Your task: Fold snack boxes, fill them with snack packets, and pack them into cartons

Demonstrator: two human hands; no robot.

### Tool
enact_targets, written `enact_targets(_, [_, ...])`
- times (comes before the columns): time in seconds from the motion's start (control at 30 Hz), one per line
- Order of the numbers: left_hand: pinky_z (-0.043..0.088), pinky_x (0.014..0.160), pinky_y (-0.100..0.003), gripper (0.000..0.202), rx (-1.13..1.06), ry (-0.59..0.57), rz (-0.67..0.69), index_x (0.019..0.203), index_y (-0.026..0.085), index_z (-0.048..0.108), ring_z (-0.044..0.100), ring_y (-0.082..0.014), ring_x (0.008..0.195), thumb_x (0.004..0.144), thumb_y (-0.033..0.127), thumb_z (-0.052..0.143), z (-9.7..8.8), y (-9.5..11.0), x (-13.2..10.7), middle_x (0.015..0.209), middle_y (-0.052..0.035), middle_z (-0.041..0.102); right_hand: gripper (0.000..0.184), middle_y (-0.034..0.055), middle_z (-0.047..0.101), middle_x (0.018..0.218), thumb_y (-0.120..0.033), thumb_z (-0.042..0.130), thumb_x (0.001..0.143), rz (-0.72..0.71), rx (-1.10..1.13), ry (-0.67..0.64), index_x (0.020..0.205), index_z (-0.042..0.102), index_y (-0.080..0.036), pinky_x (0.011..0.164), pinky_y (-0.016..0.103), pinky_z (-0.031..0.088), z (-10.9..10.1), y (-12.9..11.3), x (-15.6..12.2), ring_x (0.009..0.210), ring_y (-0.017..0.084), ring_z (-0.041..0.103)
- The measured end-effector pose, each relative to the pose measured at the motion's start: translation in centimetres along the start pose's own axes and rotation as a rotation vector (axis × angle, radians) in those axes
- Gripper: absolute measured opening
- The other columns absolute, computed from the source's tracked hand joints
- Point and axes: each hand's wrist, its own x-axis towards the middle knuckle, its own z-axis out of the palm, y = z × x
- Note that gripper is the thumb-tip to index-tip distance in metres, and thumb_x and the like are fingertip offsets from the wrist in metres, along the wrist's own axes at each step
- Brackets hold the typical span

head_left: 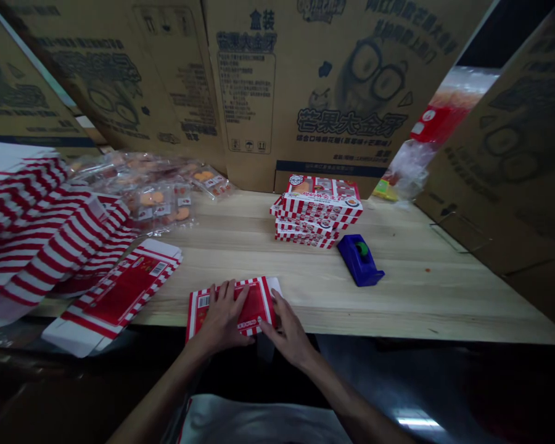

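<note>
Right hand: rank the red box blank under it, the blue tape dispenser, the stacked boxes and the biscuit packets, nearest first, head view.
1. Red box blank: under the right hand, touching.
2. Blue tape dispenser and stacked boxes: ahead, to the right; too close to call.
3. Biscuit packets: far left on the table.

The flat carton (234, 311) shows a solid red panel framed by red-and-white stripes; the tape dispenser (358, 259) is deep blue with a green centre, on a pale wood-grained bench (398, 296).
</note>
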Motion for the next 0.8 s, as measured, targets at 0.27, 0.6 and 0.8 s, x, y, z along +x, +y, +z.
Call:
enact_targets(0.27, [0.02,0.105,-0.064,0.118,-0.138,0.311,-0.316,0.146,0.008,0.029,0.036,-0.047,0.126,0.052,0.062,0.076,-1.7,1.9,-0.3,0.14,-0.0287,0.038,0.034,0.0084,0.062,0.113,-0.037,0.072,0.077,0.003,0.226,0.45,0.093,0.045,-0.024,0.097,0.044,0.047,-0.5,-1.8,-0.3,0.11,0.025,0.06])
enact_targets(0.6, [0.044,0.099,-0.05,0.083,-0.858,0.372,-0.26,0.145,0.018,0.034,0.056,-0.0313,0.115,0.074,0.044,0.069,-0.6,3.9,-2.6,0.125,-0.0151,0.059,0.042,-0.0025,0.071,0.081,-0.037,0.077,0.071,0.26,0.693,0.318,0.088,0.04,-0.026,0.06,0.03,0.054,-3.1,-2.1,-0.3,0.065,0.018,0.068])
enact_targets(0.8, [0.053,0.094,-0.041,0.058,-1.499,0.278,-0.269,0.135,0.016,0.052,0.067,-0.025,0.103,0.081,0.033,0.066,0.3,3.7,-2.6,0.118,-0.0116,0.068,0.04,0.0034,0.073,0.101,-0.038,0.073,0.075,0.261,0.63,0.249,0.101,0.043,-0.028,0.076,0.039,0.057,-3.7,-1.1,-1.9,0.091,0.025,0.071])
